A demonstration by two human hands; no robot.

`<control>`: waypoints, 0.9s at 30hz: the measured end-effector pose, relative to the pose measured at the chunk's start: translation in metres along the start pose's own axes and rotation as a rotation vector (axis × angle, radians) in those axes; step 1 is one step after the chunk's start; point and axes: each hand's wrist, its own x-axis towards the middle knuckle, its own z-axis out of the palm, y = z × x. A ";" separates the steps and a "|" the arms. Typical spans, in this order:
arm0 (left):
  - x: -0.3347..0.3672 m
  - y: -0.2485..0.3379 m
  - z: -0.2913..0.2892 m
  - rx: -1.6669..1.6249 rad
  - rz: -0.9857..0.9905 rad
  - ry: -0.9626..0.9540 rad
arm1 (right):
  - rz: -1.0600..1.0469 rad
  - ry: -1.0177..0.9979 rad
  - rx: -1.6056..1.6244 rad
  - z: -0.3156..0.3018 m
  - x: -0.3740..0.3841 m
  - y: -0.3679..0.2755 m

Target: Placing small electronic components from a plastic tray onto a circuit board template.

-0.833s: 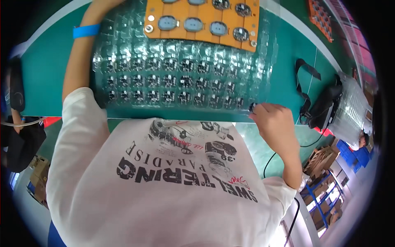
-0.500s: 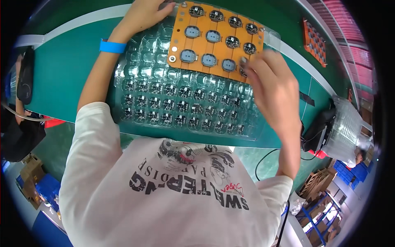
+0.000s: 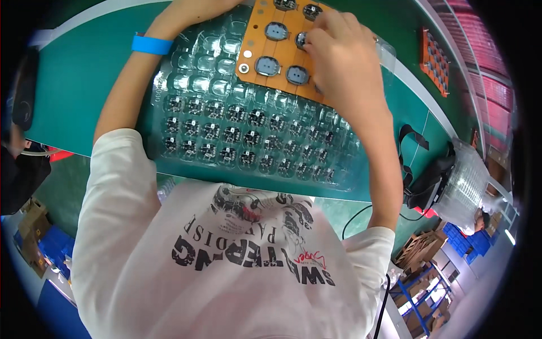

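An orange plate [image 3: 257, 53] with round pockets lies over the far part of a clear plastic blister tray [image 3: 195, 65]. Several pockets hold grey-blue discs [image 3: 267, 66]; others hold small round black circuit boards [image 3: 312, 11]. My right hand [image 3: 345, 59] is closed over the plate's middle, thumb and fingers pinching a round circuit board [image 3: 301, 39] at a second-row pocket. This hand hides the plate's right side. My left hand [image 3: 200, 8], below a blue wristband [image 3: 152, 44], reaches to the plate's far left edge; the picture's upper edge cuts off its fingers.
Three near rows of the tray hold circuit boards [image 3: 232, 134]. The green table [image 3: 79, 96] carries it all. Another orange plate [image 3: 435, 62] lies at far right. A black strap [image 3: 415, 135] and a stack of clear trays [image 3: 466, 175] are at right.
My right hand has moved left and away from me, from the plate's near right corner to a second-row pocket. A dark board now shows where a grey-blue disc was visible. The view has shifted slightly.
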 end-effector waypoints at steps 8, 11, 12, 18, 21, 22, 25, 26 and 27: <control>0.006 0.006 -0.006 -0.044 0.010 -0.017 | 0.047 -0.080 0.090 -0.007 0.000 0.004; 0.006 0.010 -0.004 -0.156 -0.002 -0.009 | -0.036 0.014 0.026 -0.005 -0.005 0.001; 0.004 0.014 -0.005 -0.231 -0.061 -0.020 | -0.114 0.068 -0.015 -0.005 -0.009 -0.002; 0.006 0.017 -0.006 -0.285 -0.137 -0.067 | 0.204 -0.177 0.350 -0.055 -0.076 -0.017; 0.001 0.011 -0.009 -0.095 -0.016 -0.032 | 0.296 -0.693 0.307 -0.081 -0.124 -0.036; 0.002 0.012 -0.007 -0.098 -0.011 -0.027 | 0.334 -0.768 0.259 -0.081 -0.137 -0.046; 0.005 0.017 -0.011 -0.169 -0.056 -0.021 | 0.291 -0.654 0.249 -0.075 -0.166 -0.065; 0.006 0.019 -0.011 -0.158 -0.062 -0.026 | 0.323 -0.619 0.246 -0.076 -0.168 -0.069; 0.006 0.020 -0.012 -0.144 -0.068 -0.033 | 0.356 -0.580 0.246 -0.076 -0.168 -0.071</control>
